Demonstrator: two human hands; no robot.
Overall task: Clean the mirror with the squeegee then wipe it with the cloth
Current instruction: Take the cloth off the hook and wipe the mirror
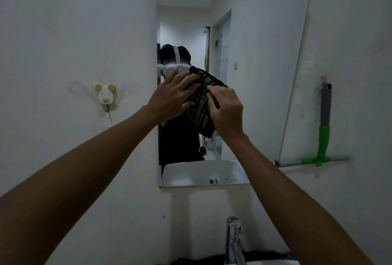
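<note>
The mirror (pixel 254 52) is a frameless rectangle on the white wall. The cloth (pixel 201 103), dark with pale stripes and crumpled, is at its lower left part. The squeegee (pixel 323 137), grey-and-green handle upright, hangs beside its lower right corner, blade level.

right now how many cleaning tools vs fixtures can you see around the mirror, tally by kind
cleaning tools: 2 (cloth, squeegee)
wall and sink fixtures: 3 (mirror, hook, tap)
hands: 2 (left hand, right hand), both holding the cloth
total: 7
</note>
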